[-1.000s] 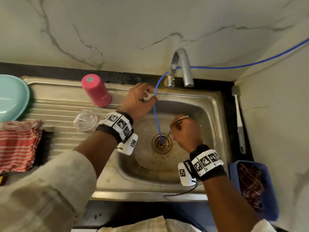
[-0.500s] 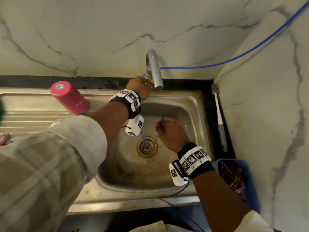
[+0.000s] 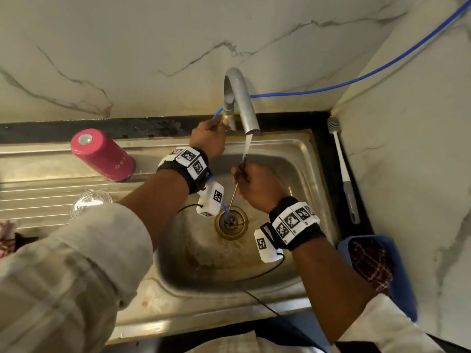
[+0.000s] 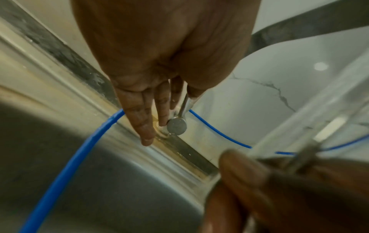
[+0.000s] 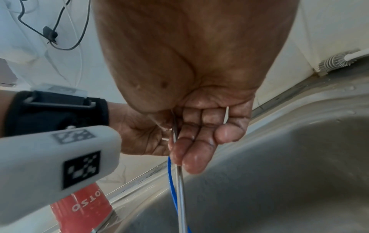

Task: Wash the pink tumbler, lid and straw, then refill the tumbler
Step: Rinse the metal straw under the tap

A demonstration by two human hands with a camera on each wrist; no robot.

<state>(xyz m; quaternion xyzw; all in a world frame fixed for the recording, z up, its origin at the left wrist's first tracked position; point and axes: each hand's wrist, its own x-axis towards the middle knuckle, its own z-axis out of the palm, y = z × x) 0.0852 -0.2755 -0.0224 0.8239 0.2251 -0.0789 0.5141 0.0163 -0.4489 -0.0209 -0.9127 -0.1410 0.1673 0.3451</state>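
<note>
The pink tumbler [image 3: 102, 155] [image 5: 83, 209] stands upside down on the steel drainboard, left of the basin. Its clear lid [image 3: 88, 202] lies nearer me, partly hidden by my left sleeve. My left hand [image 3: 209, 138] [image 4: 159, 100] reaches to the base of the tap and pinches the small metal tap handle [image 4: 179, 116]. Water [image 3: 247, 146] runs from the spout [image 3: 242, 103]. My right hand [image 3: 254, 187] [image 5: 191, 141] grips the thin metal straw [image 3: 232, 198] [image 5: 180, 197] upright over the basin, with its top end in the stream.
A blue tube [image 3: 356, 80] runs along the wall, past the tap and down into the drain [image 3: 231, 222]. A bottle brush [image 3: 344, 171] lies on the black counter right of the sink [image 3: 300, 154]. A blue tub [image 3: 405, 284] holding a checked cloth sits at front right.
My left hand left the blue tube at the sink rim and took hold of the tap handle. Water now runs. My right hand raised the straw into the stream.
</note>
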